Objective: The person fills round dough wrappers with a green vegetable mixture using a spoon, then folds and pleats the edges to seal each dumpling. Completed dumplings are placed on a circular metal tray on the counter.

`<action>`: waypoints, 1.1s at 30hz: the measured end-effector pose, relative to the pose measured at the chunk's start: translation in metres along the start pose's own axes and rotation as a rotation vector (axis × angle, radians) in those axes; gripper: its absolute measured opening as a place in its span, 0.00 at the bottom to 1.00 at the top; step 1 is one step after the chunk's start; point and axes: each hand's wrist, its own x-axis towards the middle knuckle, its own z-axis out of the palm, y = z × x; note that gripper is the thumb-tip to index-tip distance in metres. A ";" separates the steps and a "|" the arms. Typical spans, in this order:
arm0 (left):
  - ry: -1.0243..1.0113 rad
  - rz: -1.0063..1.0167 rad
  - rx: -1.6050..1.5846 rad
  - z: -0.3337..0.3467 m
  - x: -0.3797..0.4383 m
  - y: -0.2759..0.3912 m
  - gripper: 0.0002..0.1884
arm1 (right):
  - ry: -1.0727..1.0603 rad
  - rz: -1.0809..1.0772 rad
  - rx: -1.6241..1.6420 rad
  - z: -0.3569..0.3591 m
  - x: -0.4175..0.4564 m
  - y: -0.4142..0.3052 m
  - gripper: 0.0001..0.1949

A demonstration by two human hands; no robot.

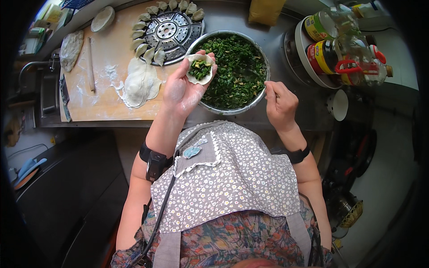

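My left hand (182,92), palm up and dusted with flour, cups a round dumpling wrapper (201,81). A mound of chopped green filling (199,68) with yellow bits lies on the wrapper, which is unfolded. Beneath and beyond this hand stands a large metal bowl (231,112) of the same green filling (236,72). At the bowl's right rim, my right hand (281,104) is closed around the handle of a thin utensil (278,95), mostly hidden by the fingers. Left of my left wrist, a floury pile of wrappers (142,85) rests on the wooden board (110,112).
Several folded dumplings (149,55) ring a perforated metal steamer rack (167,30). A rolling pin (90,63), covered dough (71,50), a knife (64,97) and a small bowl (103,19) are on the left. Bottles (321,57) crowd a round tray (303,63) at right.
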 end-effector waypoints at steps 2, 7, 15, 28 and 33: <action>0.001 0.005 0.014 -0.001 0.000 -0.003 0.24 | 0.034 0.151 0.117 0.012 -0.005 0.004 0.04; 0.025 0.002 0.025 -0.007 -0.002 -0.003 0.24 | 0.116 0.481 0.433 0.015 -0.002 0.002 0.10; 0.072 -0.006 0.025 -0.002 -0.001 -0.010 0.24 | 0.170 0.625 0.644 0.006 -0.007 0.009 0.13; 0.128 -0.088 0.233 0.016 0.017 -0.044 0.22 | 0.218 0.283 0.604 -0.034 0.007 -0.039 0.10; 0.063 -0.115 0.219 0.021 0.019 -0.045 0.23 | -0.006 -0.353 0.171 -0.031 0.017 -0.034 0.05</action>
